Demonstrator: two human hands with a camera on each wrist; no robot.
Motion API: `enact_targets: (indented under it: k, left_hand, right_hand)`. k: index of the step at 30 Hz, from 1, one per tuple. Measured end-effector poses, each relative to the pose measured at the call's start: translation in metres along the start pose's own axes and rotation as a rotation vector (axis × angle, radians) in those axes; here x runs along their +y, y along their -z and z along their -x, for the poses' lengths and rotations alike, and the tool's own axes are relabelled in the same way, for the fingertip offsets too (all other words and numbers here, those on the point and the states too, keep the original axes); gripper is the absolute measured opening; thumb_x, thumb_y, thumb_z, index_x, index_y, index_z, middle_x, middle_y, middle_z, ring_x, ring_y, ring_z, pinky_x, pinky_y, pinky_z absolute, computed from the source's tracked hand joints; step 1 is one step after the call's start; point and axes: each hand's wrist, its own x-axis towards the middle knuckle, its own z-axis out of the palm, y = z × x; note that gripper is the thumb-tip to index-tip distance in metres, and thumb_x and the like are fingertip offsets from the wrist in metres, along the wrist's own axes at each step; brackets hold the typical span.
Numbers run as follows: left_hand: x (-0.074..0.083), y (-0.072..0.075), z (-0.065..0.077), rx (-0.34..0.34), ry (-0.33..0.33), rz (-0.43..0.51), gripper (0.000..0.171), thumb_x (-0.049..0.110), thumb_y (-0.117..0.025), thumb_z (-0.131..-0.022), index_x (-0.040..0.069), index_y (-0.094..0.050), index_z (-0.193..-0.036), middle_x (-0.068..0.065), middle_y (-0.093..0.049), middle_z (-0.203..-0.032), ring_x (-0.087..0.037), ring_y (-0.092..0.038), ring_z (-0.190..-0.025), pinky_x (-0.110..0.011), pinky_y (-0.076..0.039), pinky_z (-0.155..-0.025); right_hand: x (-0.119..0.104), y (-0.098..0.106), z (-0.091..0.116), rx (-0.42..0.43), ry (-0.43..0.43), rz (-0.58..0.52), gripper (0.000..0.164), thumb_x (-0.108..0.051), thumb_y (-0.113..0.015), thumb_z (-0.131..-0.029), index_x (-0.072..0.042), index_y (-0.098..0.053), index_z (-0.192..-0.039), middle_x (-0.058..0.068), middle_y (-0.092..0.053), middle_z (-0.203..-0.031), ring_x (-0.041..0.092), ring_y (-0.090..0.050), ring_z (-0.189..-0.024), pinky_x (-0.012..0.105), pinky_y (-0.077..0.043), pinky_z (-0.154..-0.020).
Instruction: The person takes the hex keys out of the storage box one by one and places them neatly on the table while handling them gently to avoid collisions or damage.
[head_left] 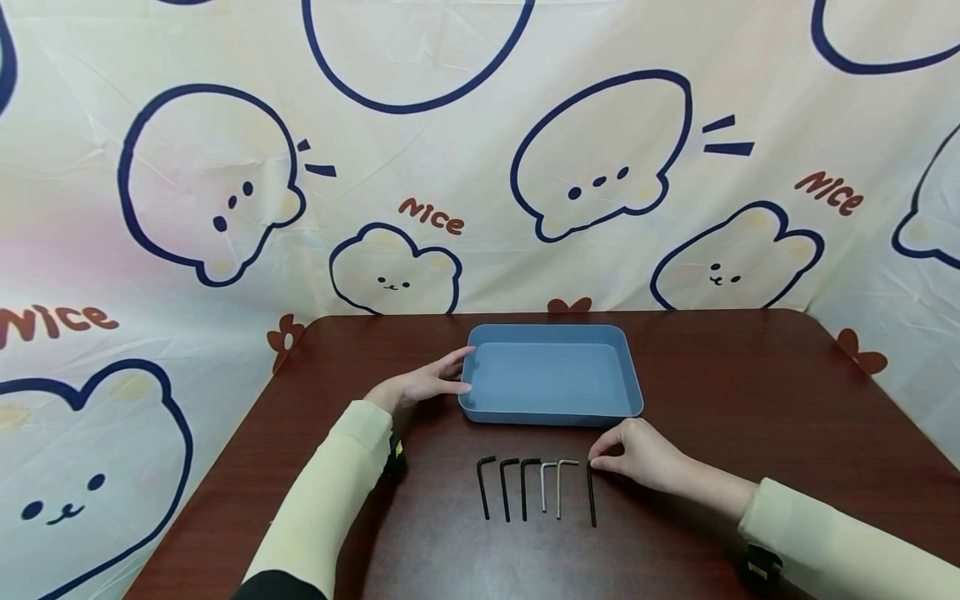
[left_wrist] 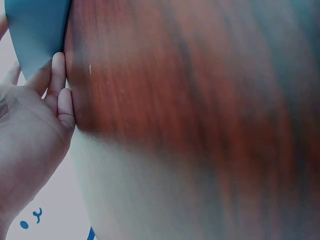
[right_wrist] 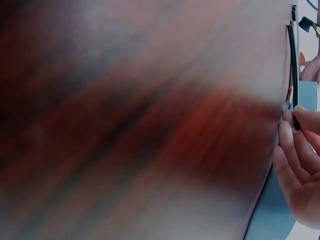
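Note:
My left hand (head_left: 423, 385) is at the left side of a shallow blue tray (head_left: 555, 419), fingers extended and touching its rim. In the left wrist view, the fingers of that hand (left_wrist: 37, 115) lie against the tray's wall (left_wrist: 37, 30). Near the tray's front right corner, my right hand (head_left: 637, 450) pinches a black hex key (head_left: 592, 500) by its upper, bent end, the long arm pointing toward me. The right wrist view shows this black hex key (right_wrist: 293, 70) between thumb and fingers. The short arm is hidden by the hand.
Left of the held key lies a row of hex keys: several black ones, including one at the far left (head_left: 483, 492), a silver one (head_left: 543, 487) and a brassy one (head_left: 558, 492). The dark wooden table (head_left: 712, 367) meets a patterned cloth (head_left: 480, 167) at the back.

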Motion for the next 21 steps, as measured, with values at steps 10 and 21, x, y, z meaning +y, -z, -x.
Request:
enact_targets:
  k: [10,21]
  left_hand:
    - [0.000,-0.001,0.000,0.006,0.004,0.002,0.076,0.015,-0.060,-0.098,0.020,-0.012,-0.157,-0.016,-0.009,-0.161,-0.034,-0.013,-0.145,-0.057,-0.011,-0.112]
    - [0.001,-0.001,0.001,0.009,0.010,-0.007,0.076,0.015,-0.060,-0.098,0.021,-0.012,-0.157,-0.015,-0.009,-0.161,-0.033,-0.013,-0.145,-0.057,-0.011,-0.112]
  right_hand:
    - [0.003,-0.004,0.001,0.031,-0.003,0.023,0.003,-0.013,-0.074,-0.086,-0.014,-0.077,-0.085,-0.016,-0.068,-0.083,0.002,-0.062,-0.079,0.029,-0.052,-0.071]
    - [0.008,-0.011,0.001,0.073,0.065,0.041,0.012,-0.007,-0.077,-0.082,-0.019,-0.078,-0.083,-0.019,-0.063,-0.079,0.001,-0.059,-0.077,0.026,-0.049,-0.068]
